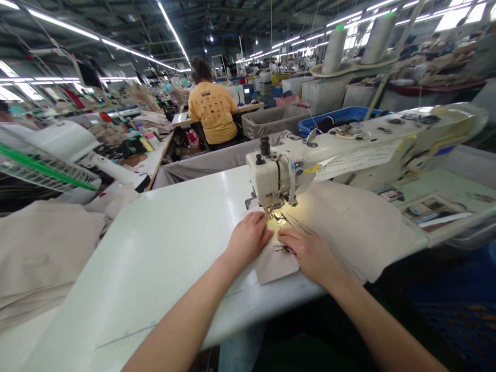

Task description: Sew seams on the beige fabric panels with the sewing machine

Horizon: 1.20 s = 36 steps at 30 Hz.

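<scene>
A beige fabric piece [276,266] lies under the needle area of a white sewing machine [267,178], lit by a small yellow lamp. My left hand [251,237] rests at the fabric's left edge, close to the presser foot [277,217], its fingers bent and together on the cloth. On the other side, my right hand [310,253] touches the cloth with its fingertips. Pointed metal tips of what look like thread snips [282,249] stick out from under its curled fingers; the rest is hidden. A larger beige panel [349,222] spreads beneath the machine arm.
Stacked beige panels [46,258] lie left of the pale green table [174,243]. Thread cones [334,49] stand behind the machine. A grey cloth-lined bin [209,160] and a blue crate [337,116] are beyond the table. A person in a yellow shirt [213,111] sits ahead.
</scene>
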Tool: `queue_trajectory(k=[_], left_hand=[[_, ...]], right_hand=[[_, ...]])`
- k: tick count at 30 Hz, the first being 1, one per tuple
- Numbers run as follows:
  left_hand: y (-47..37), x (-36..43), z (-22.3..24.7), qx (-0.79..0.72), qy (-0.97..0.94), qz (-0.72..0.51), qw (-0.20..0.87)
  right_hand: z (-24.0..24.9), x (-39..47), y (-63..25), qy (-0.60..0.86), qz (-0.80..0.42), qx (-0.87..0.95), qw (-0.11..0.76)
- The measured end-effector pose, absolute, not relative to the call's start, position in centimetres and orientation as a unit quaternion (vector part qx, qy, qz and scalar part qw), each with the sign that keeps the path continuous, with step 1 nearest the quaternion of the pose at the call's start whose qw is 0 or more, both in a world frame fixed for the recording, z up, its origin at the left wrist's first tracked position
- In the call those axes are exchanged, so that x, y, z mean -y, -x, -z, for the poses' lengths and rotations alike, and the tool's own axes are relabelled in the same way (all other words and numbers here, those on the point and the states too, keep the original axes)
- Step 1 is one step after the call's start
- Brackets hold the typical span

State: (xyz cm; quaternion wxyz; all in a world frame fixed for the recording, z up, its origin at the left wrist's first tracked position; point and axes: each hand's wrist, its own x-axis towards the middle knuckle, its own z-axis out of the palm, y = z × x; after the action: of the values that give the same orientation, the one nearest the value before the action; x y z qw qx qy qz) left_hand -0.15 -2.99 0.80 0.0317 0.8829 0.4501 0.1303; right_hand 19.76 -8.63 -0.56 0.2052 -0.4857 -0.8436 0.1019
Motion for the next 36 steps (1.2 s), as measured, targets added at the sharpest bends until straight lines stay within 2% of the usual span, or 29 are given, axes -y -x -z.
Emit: queue_trajectory(k=[7, 19, 36], left_hand=[[0.5, 3.2, -1.0, -0.434, -0.889, -0.138, 0.041], [0.3, 3.5, -1.2, -0.431, -0.890, -0.143, 0.043], [0.5, 3.3, -0.5, -0.431, -0.889, -0.150, 0.032]], right_hand=[[0.7, 10.2, -20.3, 0.485, -0.058, 0.846, 0.214], [1.2, 10.2, -20.5, 0.466, -0.082, 0.847, 0.240], [1.0, 10.0, -20.1, 0.488, -0.070, 0.842, 0.219]])
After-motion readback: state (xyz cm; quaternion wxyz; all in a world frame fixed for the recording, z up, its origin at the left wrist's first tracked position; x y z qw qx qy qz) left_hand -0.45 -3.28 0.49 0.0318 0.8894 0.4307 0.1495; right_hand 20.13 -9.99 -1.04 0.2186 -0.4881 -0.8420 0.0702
